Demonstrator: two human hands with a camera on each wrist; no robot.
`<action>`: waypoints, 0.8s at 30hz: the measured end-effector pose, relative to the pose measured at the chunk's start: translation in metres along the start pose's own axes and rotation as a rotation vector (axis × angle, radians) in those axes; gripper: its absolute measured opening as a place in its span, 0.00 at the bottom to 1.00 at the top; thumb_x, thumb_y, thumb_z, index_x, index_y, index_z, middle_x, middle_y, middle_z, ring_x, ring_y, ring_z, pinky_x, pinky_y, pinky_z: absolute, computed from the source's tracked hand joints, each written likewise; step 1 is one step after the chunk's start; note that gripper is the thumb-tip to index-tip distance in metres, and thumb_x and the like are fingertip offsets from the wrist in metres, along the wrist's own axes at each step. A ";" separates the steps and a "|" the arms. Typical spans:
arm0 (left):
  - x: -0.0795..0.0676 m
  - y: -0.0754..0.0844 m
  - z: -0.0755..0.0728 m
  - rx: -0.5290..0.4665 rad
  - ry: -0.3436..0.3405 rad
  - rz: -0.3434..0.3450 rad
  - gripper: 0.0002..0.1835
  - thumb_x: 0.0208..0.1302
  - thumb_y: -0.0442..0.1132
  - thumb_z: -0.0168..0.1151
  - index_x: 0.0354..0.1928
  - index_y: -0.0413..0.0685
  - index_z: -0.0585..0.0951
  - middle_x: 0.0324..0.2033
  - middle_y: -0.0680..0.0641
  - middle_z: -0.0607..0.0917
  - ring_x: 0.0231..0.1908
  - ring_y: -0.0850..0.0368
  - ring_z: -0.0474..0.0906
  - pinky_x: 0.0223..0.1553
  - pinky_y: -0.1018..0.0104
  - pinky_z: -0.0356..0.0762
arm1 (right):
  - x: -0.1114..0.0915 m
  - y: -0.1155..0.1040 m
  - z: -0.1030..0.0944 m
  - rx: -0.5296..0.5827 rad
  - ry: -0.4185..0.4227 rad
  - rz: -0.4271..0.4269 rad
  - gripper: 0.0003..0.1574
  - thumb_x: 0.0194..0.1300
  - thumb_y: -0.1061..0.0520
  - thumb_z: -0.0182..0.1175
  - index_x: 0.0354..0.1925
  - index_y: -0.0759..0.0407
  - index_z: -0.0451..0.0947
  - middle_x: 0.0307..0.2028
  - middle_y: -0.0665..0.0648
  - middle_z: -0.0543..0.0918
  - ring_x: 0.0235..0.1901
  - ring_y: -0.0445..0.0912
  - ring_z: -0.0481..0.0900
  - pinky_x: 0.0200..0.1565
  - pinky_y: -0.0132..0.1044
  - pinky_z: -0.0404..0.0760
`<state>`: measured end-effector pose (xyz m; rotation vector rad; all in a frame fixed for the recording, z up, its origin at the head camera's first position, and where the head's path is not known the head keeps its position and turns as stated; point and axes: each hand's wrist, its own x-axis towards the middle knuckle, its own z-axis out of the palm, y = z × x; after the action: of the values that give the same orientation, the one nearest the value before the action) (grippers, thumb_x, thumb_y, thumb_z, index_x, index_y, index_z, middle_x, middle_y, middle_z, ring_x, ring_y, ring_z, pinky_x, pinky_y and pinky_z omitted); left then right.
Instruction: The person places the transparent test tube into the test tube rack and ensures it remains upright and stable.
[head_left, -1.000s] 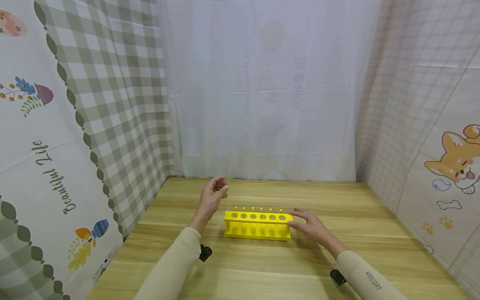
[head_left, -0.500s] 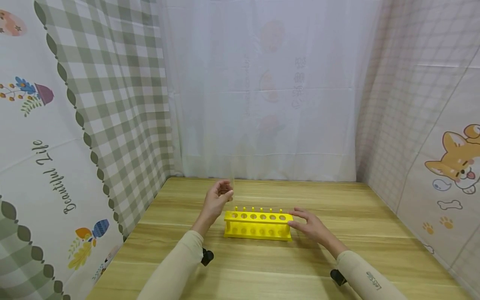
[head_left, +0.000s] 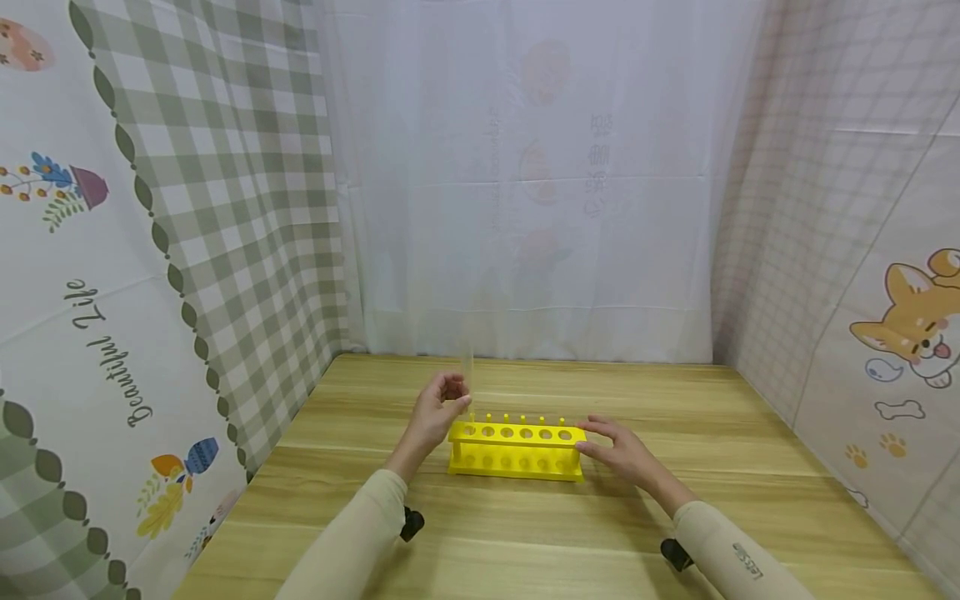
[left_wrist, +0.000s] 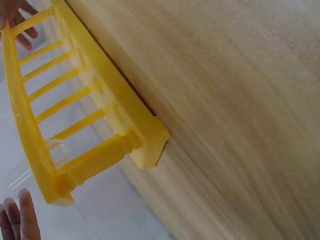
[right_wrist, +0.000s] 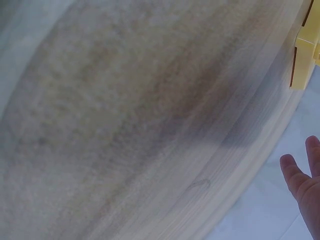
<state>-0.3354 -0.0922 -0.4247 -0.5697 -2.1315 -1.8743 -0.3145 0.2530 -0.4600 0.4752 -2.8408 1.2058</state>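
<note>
A yellow test tube rack [head_left: 516, 475] stands on the table, with a row of round holes in its top and short pegs along the back. My left hand [head_left: 433, 415] pinches a clear, nearly invisible test tube [head_left: 467, 367] upright over the rack's left end. In the left wrist view, the tube's rounded bottom [left_wrist: 58, 151] shows below the top plate at the end hole. At the rack's right end, my right hand [head_left: 618, 452] grips the top plate between thumb and fingers. Only some fingers [right_wrist: 298, 182] of it appear in the right wrist view.
The wooden table [head_left: 525, 542] runs back to a white curtain [head_left: 540, 250]. A green checked cloth [head_left: 247, 167] hangs at the left, and a cloth with a dog print [head_left: 911, 325] at the right.
My left hand has moved right and down with the test tube, bringing its lower end to the leftmost hole. The right hand and the rack have stayed in place.
</note>
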 end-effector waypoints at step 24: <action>-0.016 -0.018 0.001 0.104 -0.064 -0.045 0.15 0.69 0.27 0.60 0.55 0.37 0.73 0.42 0.42 0.79 0.45 0.50 0.76 0.47 0.62 0.77 | -0.001 -0.001 0.000 -0.002 -0.002 -0.013 0.35 0.69 0.43 0.61 0.64 0.64 0.74 0.69 0.72 0.64 0.68 0.72 0.57 0.61 0.71 0.62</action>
<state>-0.3284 -0.0952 -0.4475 -0.5711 -2.2851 -1.7778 -0.3136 0.2531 -0.4594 0.4952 -2.8359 1.2010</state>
